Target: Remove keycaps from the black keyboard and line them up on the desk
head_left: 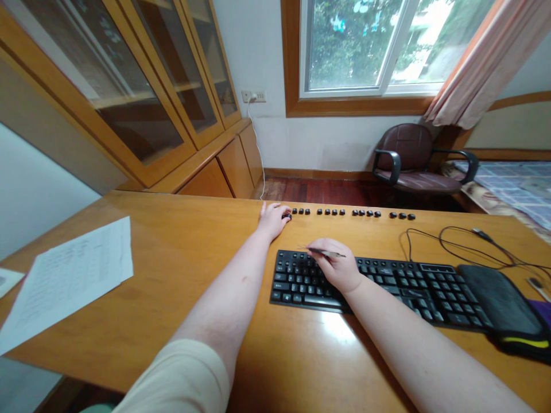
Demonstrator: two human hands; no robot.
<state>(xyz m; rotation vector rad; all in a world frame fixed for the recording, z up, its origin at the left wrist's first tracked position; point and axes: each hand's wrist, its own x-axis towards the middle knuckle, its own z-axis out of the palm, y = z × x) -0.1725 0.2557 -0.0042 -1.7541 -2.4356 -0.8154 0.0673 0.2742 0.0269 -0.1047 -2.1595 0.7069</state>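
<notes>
A black keyboard [413, 284] lies on the wooden desk [181, 269]. My right hand [338, 267] rests on its left half, fingers closed round a thin metal tool [327, 252] that looks like tweezers. My left hand [273, 219] reaches to the desk's far edge, its fingertips pinched on a black keycap [287, 217] at the left end of a row of removed keycaps [348, 213]. The top row of the keyboard looks bare of caps near my right hand.
A printed sheet of paper [69, 278] lies at the desk's left. A black cable [456, 244] curls at the right, beside a black pouch [501, 304] covering the keyboard's right end. Behind the desk stand a brown armchair [408, 160], a glass-door cabinet [142, 86] and a window.
</notes>
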